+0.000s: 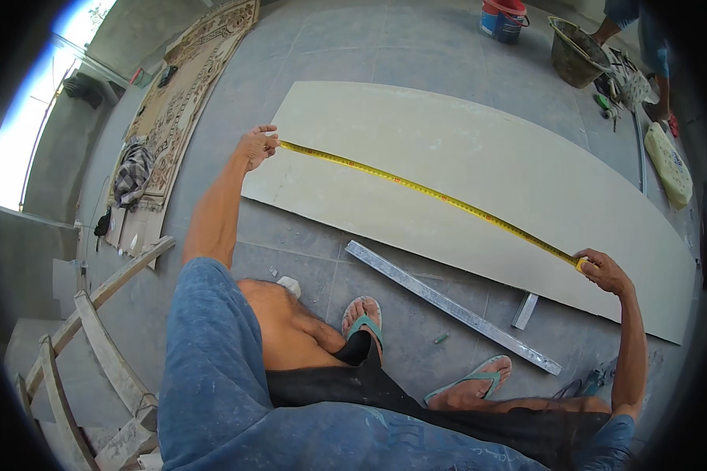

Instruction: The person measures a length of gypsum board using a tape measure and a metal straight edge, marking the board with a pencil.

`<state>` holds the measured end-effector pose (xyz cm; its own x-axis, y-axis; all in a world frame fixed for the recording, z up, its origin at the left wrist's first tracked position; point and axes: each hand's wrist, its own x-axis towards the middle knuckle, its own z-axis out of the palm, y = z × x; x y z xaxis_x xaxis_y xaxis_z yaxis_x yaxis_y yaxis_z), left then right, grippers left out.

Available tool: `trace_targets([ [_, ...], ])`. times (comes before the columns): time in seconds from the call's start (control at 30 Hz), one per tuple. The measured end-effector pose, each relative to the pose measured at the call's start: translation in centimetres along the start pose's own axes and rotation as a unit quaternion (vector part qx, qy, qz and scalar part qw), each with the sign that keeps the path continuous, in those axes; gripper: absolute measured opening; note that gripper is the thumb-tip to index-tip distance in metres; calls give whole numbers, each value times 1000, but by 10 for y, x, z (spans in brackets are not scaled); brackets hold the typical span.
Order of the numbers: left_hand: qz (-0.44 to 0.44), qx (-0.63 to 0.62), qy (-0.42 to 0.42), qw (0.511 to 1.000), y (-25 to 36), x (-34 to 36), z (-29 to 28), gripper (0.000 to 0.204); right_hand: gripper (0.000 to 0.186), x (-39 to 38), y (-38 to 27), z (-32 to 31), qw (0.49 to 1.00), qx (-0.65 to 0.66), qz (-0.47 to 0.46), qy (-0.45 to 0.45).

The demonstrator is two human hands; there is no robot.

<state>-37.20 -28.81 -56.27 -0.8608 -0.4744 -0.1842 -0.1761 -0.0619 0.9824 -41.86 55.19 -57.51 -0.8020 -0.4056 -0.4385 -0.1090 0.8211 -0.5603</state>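
Note:
A yellow tape measure [397, 180] is pulled out slantwise over a large pale grey board [456, 141]. At the board's left edge my left hand [258, 147] pinches the free end of the blade between thumb and finger, the other fingers lifted. My right hand [607, 275], over the near right part of the board, is closed round the tape's yellow case, mostly hidden by the fingers. Between the two hands the blade runs nearly straight, close above the surface. The board lies flat, its near edge slightly off the tiles.
A metal channel [448, 302] lies before my feet, a short metal piece [525, 311] beside it. A wooden ladder-like frame [94, 314] stands at left, a patterned rug [188, 86] beyond. A red-rimmed bucket [504, 20], a dark tub [577, 55] and another person's leg [658, 71] are far right.

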Motion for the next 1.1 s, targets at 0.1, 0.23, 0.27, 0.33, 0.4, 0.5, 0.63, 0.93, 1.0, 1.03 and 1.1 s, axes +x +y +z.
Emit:
trace_targets([
  [0.1, -3, 13, 113, 993, -28, 1, -24, 40, 38, 3, 0, 28, 997, 14, -76, 1],
  [0.23, 22, 309, 176, 934, -53, -3, -149, 12, 36, 24, -50, 70, 993, 19, -98, -69],
  [0.27, 27, 401, 156, 902, -57, -8, -172, 11, 36, 31, -64, 80, 989, 18, -121, -83],
  [0.33, 6, 476, 145, 867, -70, -10, -181, 16, 37, 36, -81, 89, 986, 13, -135, -93],
  [0.4, -32, 460, 146, 875, -89, -9, -156, 20, 39, 49, -87, 99, 986, -13, -131, -100],
  [0.5, -165, 233, 251, 925, -94, -13, -122, 23, 40, 67, -93, 110, 984, -25, -143, -102],
  [0.63, -168, 300, 256, 904, -94, -25, -114, 24, 41, 83, -110, 118, 982, -29, -141, -119],
  [0.93, -231, 565, 143, 779, -84, -31, -125, 29, 40, 89, -121, 130, 982, -52, -137, -121],
  [1.0, -226, 574, 145, 774, -78, -29, -138, 28, 40, 90, -118, 135, 982, -39, -144, -119],
  [1.03, -221, 571, 156, 775, -73, -25, -145, 31, 40, 91, -118, 136, 982, -33, -141, -119],
  [1.1, -209, 577, 148, 775, -60, -13, -151, 34, 40, 87, -113, 130, 985, -28, -123, -121],
])
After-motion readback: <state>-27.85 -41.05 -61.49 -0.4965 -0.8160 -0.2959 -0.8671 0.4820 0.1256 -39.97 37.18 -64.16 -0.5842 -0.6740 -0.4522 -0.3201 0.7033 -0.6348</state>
